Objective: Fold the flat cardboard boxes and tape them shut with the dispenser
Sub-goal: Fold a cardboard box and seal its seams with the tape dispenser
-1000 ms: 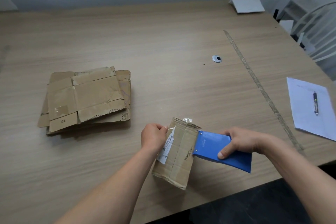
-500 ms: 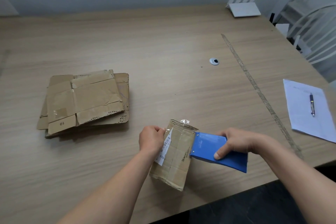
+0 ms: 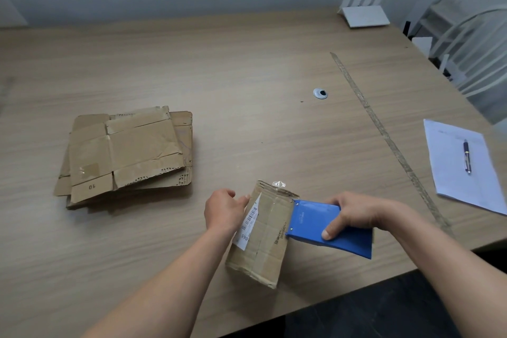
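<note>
- The small folded brown cardboard box with the white barcode label [image 3: 263, 233] is standing on the light wood surface [image 3: 247, 68] near its front edge, its long axis running from about 12 o'clock down to 6 o'clock, tilted slightly.
- The left hand [image 3: 223, 210] is curling its grip round the box's upper left edge, at the box's 9 o'clock side, steadying it.
- The right hand [image 3: 354, 214] is clamping the flat blue plastic tape dispenser [image 3: 329, 228], thumb on top, fingers behind.
- The dispenser's nose is touching the box's right face at roughly 3 o'clock, so the box is lying directly to the left of that grip; any pull probably has to run across the box's short width, towards 9 o'clock.
- A crumple of clear tape [image 3: 279, 184] is sticking up at the box's top edge.
- The stack of flat brown cardboard boxes [image 3: 129, 156] is lying well apart at 10 o'clock, nearer the left hand, apparently not yet folded.
</note>
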{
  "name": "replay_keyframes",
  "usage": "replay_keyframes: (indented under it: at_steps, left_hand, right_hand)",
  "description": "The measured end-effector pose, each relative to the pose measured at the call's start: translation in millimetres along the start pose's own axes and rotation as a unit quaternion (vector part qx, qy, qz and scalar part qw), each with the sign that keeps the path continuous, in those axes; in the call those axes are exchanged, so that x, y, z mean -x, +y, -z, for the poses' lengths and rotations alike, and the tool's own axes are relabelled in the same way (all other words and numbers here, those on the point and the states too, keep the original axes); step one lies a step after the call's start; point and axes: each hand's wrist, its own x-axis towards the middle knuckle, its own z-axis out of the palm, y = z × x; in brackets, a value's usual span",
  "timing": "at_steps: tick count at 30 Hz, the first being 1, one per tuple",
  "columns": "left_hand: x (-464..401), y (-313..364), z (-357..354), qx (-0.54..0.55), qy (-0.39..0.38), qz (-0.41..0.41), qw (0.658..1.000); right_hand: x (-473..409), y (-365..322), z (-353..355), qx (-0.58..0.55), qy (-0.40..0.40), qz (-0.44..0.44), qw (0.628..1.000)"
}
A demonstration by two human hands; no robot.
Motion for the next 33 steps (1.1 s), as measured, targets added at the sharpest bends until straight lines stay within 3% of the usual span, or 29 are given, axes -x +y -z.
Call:
replay_keyframes:
  at_steps: [2, 5, 7, 9, 14, 21, 27, 33]
  left_hand:
    - [8, 3, 2, -0.023, 0.042, -0.06, 0.997]
    - [22, 2, 1, -0.047, 0.07, -0.222, 0.972]
    - [31, -8, -7, -0.119, 0.067, -0.327, 0.935]
    - [41, -15, -12, -0.238, 0.063, -0.381, 0.891]
    - [56, -34, -13, -0.417, -0.125, -0.354, 0.828]
    - [69, -38, -20, -0.446, -0.117, -0.307, 0.832]
    - [58, -48, -24, -0.397, -0.148, -0.303, 0.854]
    - [57, -50, -25, -0.419, -0.159, -0.309, 0.839]
  right_hand:
    - [-2, -1, -1, -0.001, 0.0, 0.002, 1.0]
    - [-4, -4, -3, -0.003, 0.004, 0.005, 1.0]
    - [-7, -5, -5, -0.004, 0.008, 0.007, 1.0]
    - [-12, -7, -10, 0.004, 0.011, 0.003, 1.0]
    - [-26, 8, -33, 0.047, -0.006, -0.032, 0.998]
    - [-26, 13, -44, 0.007, 0.002, -0.014, 1.0]
    - [-30, 10, -46, -0.003, -0.001, -0.006, 1.0]
    - [-31, 9, -48, -0.008, -0.003, -0.004, 1.0]
